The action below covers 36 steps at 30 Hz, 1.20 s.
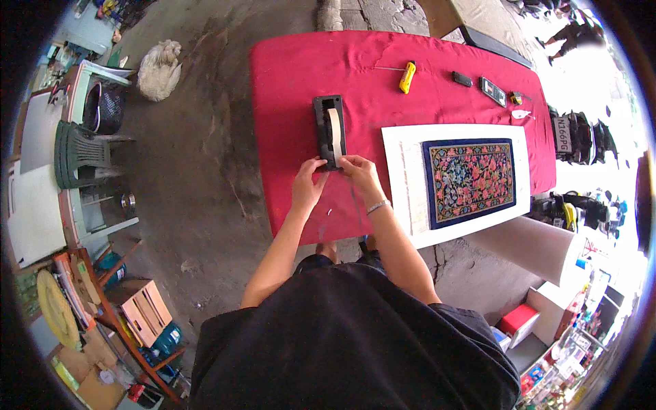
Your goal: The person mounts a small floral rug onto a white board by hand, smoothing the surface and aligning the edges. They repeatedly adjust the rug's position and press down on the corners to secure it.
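A black tape dispenser (319, 117) stands on the red cloth-covered table, holding a roll of cream masking tape (335, 127). My left hand (309, 184) is closed at the dispenser's near left corner, fingertips against it. On the other side of that same end, my right hand (363, 176) pinches around the tape's near end; exactly how much tape lies between the fingers is too small to see. To the right, a small dark-blue bordered rug with a floral pattern (471, 181) lies on a white sheet (406, 184).
Farther back on the red cloth (294, 75) lie a yellow utility knife (407, 77), a small black object (462, 79), a phone-like device (493, 91) and a tape measure (516, 98). A large white roll (529, 244) is at the table's near right. A green plastic chair (82, 154) stands left.
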Available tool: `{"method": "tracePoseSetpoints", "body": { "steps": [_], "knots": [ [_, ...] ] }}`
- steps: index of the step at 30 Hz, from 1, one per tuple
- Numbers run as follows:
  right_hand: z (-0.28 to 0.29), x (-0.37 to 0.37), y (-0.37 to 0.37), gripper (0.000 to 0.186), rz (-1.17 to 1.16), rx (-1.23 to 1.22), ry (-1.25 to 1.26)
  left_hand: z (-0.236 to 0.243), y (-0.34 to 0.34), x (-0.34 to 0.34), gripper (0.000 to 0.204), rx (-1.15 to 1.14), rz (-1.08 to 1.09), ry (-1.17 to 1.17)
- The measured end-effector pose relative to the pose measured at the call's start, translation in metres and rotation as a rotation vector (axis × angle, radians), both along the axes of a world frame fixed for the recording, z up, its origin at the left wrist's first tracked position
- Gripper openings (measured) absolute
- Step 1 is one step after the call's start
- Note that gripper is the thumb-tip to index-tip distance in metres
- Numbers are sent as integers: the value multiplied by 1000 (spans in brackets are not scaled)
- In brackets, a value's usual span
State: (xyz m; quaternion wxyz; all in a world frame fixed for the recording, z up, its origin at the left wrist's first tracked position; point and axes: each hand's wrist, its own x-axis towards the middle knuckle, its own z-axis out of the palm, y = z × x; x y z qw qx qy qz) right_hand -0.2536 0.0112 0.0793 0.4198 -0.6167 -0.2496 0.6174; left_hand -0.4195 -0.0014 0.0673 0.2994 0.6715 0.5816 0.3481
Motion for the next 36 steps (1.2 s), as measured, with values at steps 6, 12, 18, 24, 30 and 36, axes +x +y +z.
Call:
{"method": "tracePoseSetpoints", "body": {
  "steps": [6,12,18,24,30,36],
  "knots": [
    [-25,-16,-30,18,-19,220,-240,-14,6,-8,28,-93,-36,-172],
    [-25,-28,-53,6,120,176,-1197,-14,10,-12,28,22,-45,-27],
    [-7,60,-138,10,72,313,-840,-25,-24,6,39,99,107,-107],
    [15,172,-247,19,-615,-91,-543,1,-93,53,18,154,-283,121],
    [1,261,-291,33,-1205,1,-329,7,-100,167,22,189,-817,90],
    [-53,330,-285,20,-1465,63,-84,4,-77,320,24,243,-1102,152]
  ]
}}
